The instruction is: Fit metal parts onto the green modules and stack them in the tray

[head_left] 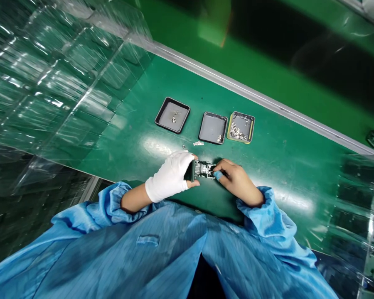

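A small electronic assembly (205, 169), with a dark green-black plate at its left end and silvery metal parts along its middle, is held over the green worktop. My left hand (170, 176), in a white glove with bare fingertips, is closed around the plate end, fingers above and thumb below. At the opposite end, my right hand (233, 178) pinches with thumb and forefinger, a blue cover on one digit. Its fingers hide that end, so any small part between them cannot be made out. Just beyond the assembly lies a flat silvery strip (198, 143) with holes.
Three shallow trays stand farther back: a black-rimmed tray (168, 126), a grey tray (210, 126) and a yellow-edged tray (240, 139), each with small metal pieces. Clear plastic trays (65, 83) are stacked at left. Compartment trays (355, 199) with dark boards stand at right. A metal rail (237, 87) borders the worktop.
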### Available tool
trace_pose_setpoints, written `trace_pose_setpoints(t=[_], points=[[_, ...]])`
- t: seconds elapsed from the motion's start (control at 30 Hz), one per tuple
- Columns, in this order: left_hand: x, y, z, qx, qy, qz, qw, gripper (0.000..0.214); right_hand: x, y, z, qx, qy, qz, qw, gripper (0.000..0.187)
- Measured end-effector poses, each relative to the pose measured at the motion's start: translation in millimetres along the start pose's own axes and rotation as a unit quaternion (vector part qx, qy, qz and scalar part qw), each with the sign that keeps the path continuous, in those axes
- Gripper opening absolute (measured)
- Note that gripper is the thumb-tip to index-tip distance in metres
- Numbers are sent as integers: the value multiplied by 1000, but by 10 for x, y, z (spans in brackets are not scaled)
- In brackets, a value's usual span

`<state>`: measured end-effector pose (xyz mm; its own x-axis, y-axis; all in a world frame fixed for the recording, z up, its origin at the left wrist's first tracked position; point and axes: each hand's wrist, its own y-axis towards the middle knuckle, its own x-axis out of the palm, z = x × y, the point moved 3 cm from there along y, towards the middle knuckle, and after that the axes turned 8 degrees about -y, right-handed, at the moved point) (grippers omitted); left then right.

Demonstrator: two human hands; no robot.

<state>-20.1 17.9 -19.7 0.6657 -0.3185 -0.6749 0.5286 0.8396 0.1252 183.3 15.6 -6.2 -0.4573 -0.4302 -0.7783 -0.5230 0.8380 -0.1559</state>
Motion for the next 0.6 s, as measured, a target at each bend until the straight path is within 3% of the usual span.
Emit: trace_pose_setpoints(t=[0.1,0.23,0.33,0.47,0.6], points=[[-10,11,10,8,0,-2,1000,62,49,-18,-57,9,-68,-27,997,21],[-21,8,11,3,8,-15,1000,64,103,-25,-114,72,-121,-38,989,25],[-7,-11,-6,-13,3,-16,1000,63,46,-59,-77,67,-57,-10,996,18],[39,-22,27,-3,-67,8,998,63,-106,-149,0,39,-7,111,993,14],[-4,-3,102,45,-124,22,991,71,-136,-205,-55,56,103,133,984,9]])
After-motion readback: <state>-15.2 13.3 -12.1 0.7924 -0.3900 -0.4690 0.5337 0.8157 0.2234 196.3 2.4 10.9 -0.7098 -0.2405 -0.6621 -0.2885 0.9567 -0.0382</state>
